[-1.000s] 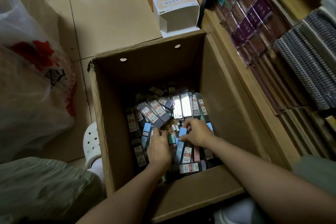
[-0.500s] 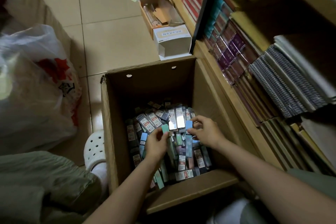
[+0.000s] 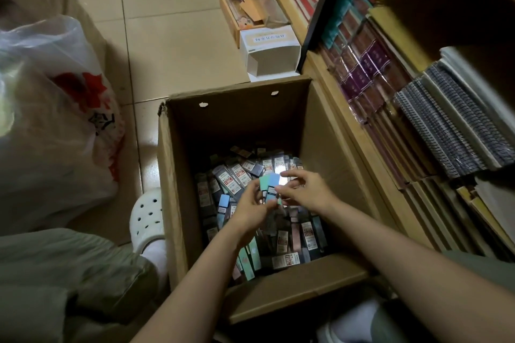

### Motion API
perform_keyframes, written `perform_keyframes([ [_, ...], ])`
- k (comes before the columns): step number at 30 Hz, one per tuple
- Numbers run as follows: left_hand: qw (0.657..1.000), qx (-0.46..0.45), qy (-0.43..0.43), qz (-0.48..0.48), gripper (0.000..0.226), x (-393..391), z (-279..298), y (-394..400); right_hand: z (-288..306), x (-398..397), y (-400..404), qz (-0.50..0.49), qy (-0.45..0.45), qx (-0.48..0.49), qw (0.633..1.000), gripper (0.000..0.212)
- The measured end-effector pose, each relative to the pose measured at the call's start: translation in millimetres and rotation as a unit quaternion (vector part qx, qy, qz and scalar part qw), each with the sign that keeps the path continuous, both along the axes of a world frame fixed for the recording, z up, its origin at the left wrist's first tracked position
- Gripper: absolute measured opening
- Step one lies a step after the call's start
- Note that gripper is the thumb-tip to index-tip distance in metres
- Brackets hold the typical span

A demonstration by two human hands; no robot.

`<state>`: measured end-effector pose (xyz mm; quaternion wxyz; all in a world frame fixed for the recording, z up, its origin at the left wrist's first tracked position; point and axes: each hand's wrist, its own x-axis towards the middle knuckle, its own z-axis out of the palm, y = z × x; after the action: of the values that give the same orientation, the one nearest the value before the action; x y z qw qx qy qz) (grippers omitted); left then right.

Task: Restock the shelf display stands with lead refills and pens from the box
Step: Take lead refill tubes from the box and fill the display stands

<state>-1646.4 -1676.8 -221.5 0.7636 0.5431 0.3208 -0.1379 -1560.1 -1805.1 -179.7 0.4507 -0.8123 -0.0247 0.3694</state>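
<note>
Two lead refill packs (image 3: 268, 186), one green and one blue, have been lifted clear of the heap in the cardboard box (image 3: 178, 203), where a second ago both hands were buried among the packets. The packs are pinched by the left hand (image 3: 252, 207) and steadied by the right hand (image 3: 305, 189), fingers curled. Restocking is judged barely begun; the shelf (image 3: 370, 164) stands just beside the box.
</note>
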Motion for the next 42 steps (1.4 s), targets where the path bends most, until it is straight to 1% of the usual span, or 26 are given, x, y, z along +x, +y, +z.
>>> perform_keyframes([
  [1, 0.999, 0.011, 0.021, 0.034, 0.039, -1, -4, 1, -4, 0, -3, 0.064, -0.027, -0.044, 0.997, 0.043],
  [2, 0.997, 0.026, 0.044, 0.063, 0.038, -1, -8, 2, -9, 0, -7, 0.176, -0.058, -0.115, 0.976, 0.045],
  [3, 0.994, 0.043, 0.064, 0.083, 0.037, -2, -12, 3, -15, -4, -9, 0.298, -0.072, -0.178, 0.935, 0.045],
  [4, 0.991, 0.06, 0.08, 0.09, 0.035, -3, -16, 3, -21, -8, -10, 0.401, -0.072, -0.223, 0.886, 0.046],
  [5, 0.989, 0.071, 0.091, 0.092, 0.033, -4, -20, 3, -29, -13, -9, 0.47, -0.066, -0.249, 0.844, 0.047],
  [6, 0.988, 0.073, 0.098, 0.092, 0.033, -4, -24, 2, -35, -18, -8, 0.517, -0.071, -0.266, 0.811, 0.049],
  [7, 0.988, 0.068, 0.102, 0.094, 0.034, -4, -26, 1, -41, -21, -6, 0.553, -0.097, -0.277, 0.779, 0.052],
  [9, 0.988, 0.054, 0.103, 0.097, 0.038, -3, -28, 0, -53, -25, -3, 0.607, -0.174, -0.283, 0.721, 0.061],
  [10, 0.989, 0.053, 0.102, 0.096, 0.04, -3, -28, -1, -59, -28, -3, 0.623, -0.206, -0.278, 0.701, 0.068],
  [11, 0.989, 0.055, 0.102, 0.095, 0.04, -4, -28, 0, -64, -29, -3, 0.633, -0.227, -0.27, 0.689, 0.074],
  [12, 0.988, 0.057, 0.103, 0.096, 0.038, -4, -28, 0, -68, -30, -3, 0.636, -0.236, -0.263, 0.686, 0.079],
  [14, 0.987, 0.067, 0.106, 0.102, 0.032, -4, -27, 3, -71, -28, -3, 0.622, -0.238, -0.253, 0.702, 0.08],
  [17, 0.984, 0.089, 0.11, 0.109, 0.032, -4, -28, 5, -68, -13, -6, 0.566, -0.239, -0.247, 0.749, 0.064],
  [19, 0.982, 0.1, 0.115, 0.115, 0.032, -5, -28, 6, -65, -2, -11, 0.535, -0.25, -0.254, 0.766, 0.054],
  [21, 0.981, 0.094, 0.117, 0.122, 0.036, -5, -26, 5, -63, 1, -15, 0.517, -0.256, -0.266, 0.772, 0.055],
  [23, 0.982, 0.092, 0.117, 0.116, 0.034, -6, -24, 4, -62, -2, -16, 0.518, -0.258, -0.282, 0.765, 0.063],
  [25, 0.983, 0.094, 0.122, 0.103, 0.032, -7, -21, 3, -64, -8, -18, 0.512, -0.274, -0.288, 0.761, 0.065],
  [27, 0.983, 0.106, 0.123, 0.09, 0.033, -7, -19, 4, -67, -14, -20, 0.474, -0.277, -0.275, 0.789, 0.059],
  [29, 0.984, 0.106, 0.116, 0.081, 0.034, -6, -15, 5, -67, -15, -19, 0.421, -0.273, -0.251, 0.828, 0.045],
  [30, 0.986, 0.107, 0.108, 0.073, 0.034, -5, -11, 5, -66, -15, -18, 0.402, -0.268, -0.244, 0.841, 0.036],
  [32, 0.989, 0.104, 0.095, 0.045, 0.037, -1, 1, 8, -59, -14, -17, 0.384, -0.242, -0.241, 0.858, 0.022],
  [34, 0.992, 0.099, 0.08, 0.004, 0.039, 6, 16, 12, -50, -16, -18, 0.362, -0.218, -0.236, 0.875, 0.016],
  [37, 0.989, 0.114, 0.047, -0.078, 0.041, 19, 48, 22, -22, -17, -17, 0.271, -0.192, -0.204, 0.921, 0.019],
  [39, 0.979, 0.14, 0.023, -0.146, 0.042, 33, 76, 31, 10, -10, -14, 0.194, -0.201, -0.164, 0.946, 0.022],
  [42, 0.947, 0.199, -0.03, -0.248, 0.044, 59, 128, 43, 76, 8, -14, 0.106, -0.239, -0.122, 0.957, 0.027],
])
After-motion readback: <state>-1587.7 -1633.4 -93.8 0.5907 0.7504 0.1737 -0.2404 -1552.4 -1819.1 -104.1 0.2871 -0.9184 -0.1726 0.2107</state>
